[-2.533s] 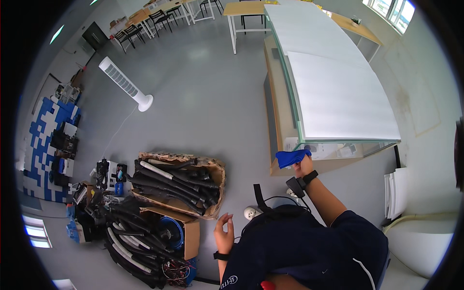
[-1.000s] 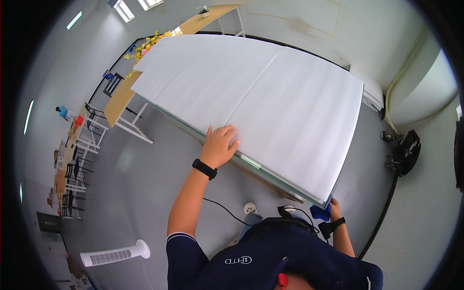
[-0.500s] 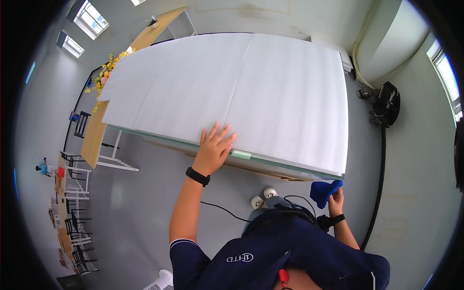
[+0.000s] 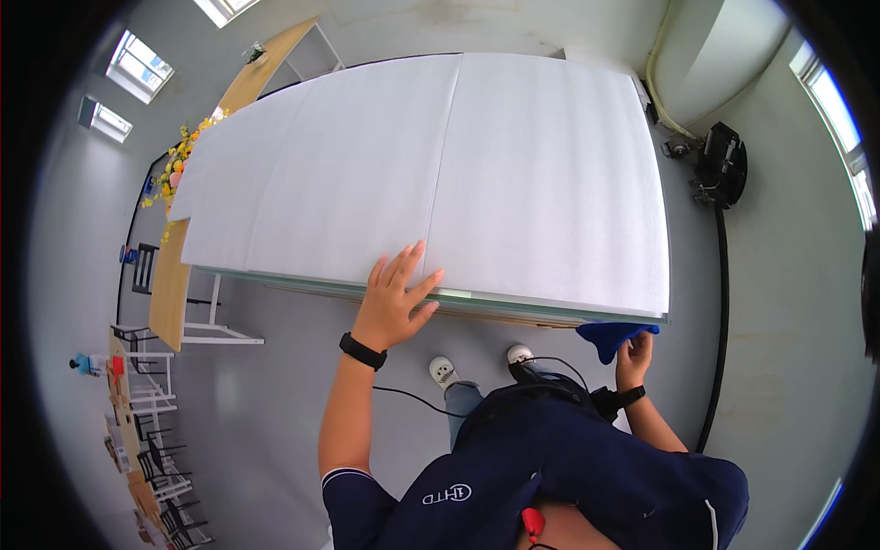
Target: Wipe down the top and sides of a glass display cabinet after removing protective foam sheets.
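My left hand [image 4: 394,298] is open, its fingers spread on the near edge of a large white foam-like sheet [image 4: 541,183]. The sheet covers the top of a wide, glass-edged table or case, and a seam runs across it close to my fingertips. Along the front, below the sheet, shows the greenish glass edge [image 4: 321,286]. At the near right corner my right hand [image 4: 634,359] grips a blue cloth [image 4: 607,340], which lies against the underside of that edge. Part of the cloth and the right fingertips are hidden.
Yellow flowers [image 4: 176,170] and a wooden table [image 4: 170,293] stand at the left, with several black chairs farther along the wall. A black wheeled thing [image 4: 721,165] stands on the floor at the right. A black cable [image 4: 417,395] runs beside my waist.
My right hand has moved the blue cloth up against the glass edge near the corner. My left hand stays on the sheet, fingers spread wider. My feet have moved apart, and the view has shifted.
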`<state>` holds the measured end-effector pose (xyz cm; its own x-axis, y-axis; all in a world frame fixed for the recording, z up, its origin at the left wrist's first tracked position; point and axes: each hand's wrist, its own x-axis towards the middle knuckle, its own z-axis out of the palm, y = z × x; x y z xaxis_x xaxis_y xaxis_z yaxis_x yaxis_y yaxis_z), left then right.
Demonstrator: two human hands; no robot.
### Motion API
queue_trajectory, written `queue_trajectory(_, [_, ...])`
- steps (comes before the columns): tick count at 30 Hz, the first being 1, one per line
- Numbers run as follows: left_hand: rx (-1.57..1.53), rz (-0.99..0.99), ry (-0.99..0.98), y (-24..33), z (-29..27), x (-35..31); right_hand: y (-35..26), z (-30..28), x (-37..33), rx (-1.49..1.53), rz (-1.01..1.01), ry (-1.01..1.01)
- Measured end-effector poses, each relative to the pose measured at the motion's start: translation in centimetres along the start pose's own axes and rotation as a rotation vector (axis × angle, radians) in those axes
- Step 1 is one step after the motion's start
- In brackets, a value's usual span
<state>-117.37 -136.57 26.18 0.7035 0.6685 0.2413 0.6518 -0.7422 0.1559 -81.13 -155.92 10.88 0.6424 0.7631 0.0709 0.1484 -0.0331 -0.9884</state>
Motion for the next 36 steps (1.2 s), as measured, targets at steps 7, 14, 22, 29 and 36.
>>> queue_trajectory(7, [0.116,0.29,-0.079,-3.5,-0.8,0.7,0.8,7.1,-1.0,-0.033,-0.205,0.402])
queue_trajectory(14, [-0.021,0.37,0.017,-4.1,0.7,1.1,-3.2,18.9,-4.9,-0.443,-0.508,0.307])
queue_trajectory(22, [-0.001,0.41,0.076,-5.0,1.7,1.2,-4.9,28.9,-6.3,-0.733,-1.052,-0.398])
queue_trajectory(29, [0.014,0.395,0.059,-5.1,1.5,0.8,-3.3,18.2,-3.7,-0.783,-0.843,0.3])
queue_trajectory(36, [0.038,0.418,0.094,-4.9,1.9,1.1,5.0,6.9,1.4,-0.737,-0.283,0.851])
